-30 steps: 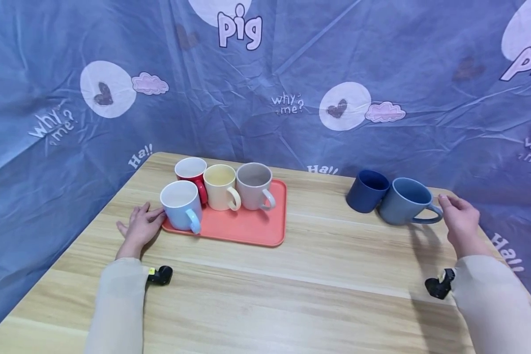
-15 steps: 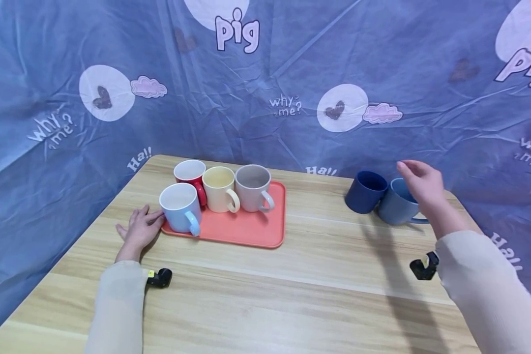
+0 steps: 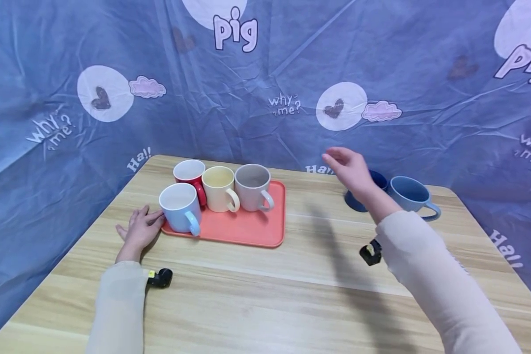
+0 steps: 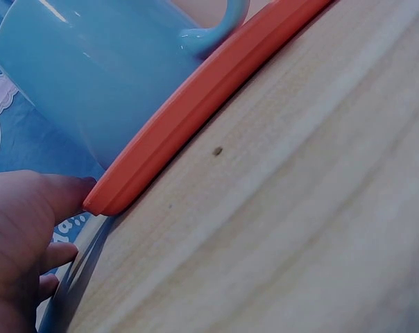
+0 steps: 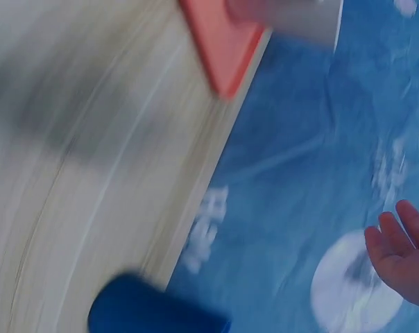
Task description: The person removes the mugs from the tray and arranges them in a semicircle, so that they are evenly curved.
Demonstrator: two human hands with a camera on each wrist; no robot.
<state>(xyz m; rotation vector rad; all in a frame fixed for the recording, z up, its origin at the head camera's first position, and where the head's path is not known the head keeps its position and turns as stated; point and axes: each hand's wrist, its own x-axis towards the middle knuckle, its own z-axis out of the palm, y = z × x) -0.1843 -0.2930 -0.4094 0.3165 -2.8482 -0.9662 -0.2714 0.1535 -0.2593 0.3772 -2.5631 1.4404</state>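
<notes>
My left hand [image 3: 140,228] rests at the left front corner of the coral-red tray [image 3: 248,231], its thumb right at the rim in the left wrist view. Just beside it on the tray stands a light blue mug [image 3: 180,211]. A red mug [image 3: 189,171], a cream mug [image 3: 219,189] and a grey mug [image 3: 252,187] form a row behind. My right hand [image 3: 349,169] is raised over the table with nothing in it, fingers loosely bent. It partly covers a dark navy cup [image 3: 377,180]; right of that stands a grey-blue mug [image 3: 409,194], its handle pointing right.
A wooden table [image 3: 248,305] carries everything. Behind it hangs a blue printed cloth [image 3: 274,64], close to the back edge. Wood surface lies between the tray and the two blue vessels. My right forearm crosses in front of the grey-blue mug.
My right hand has left the grey-blue mug's handle side, risen, and swept left past both blue vessels toward the tray. The left hand and the mugs stay put.
</notes>
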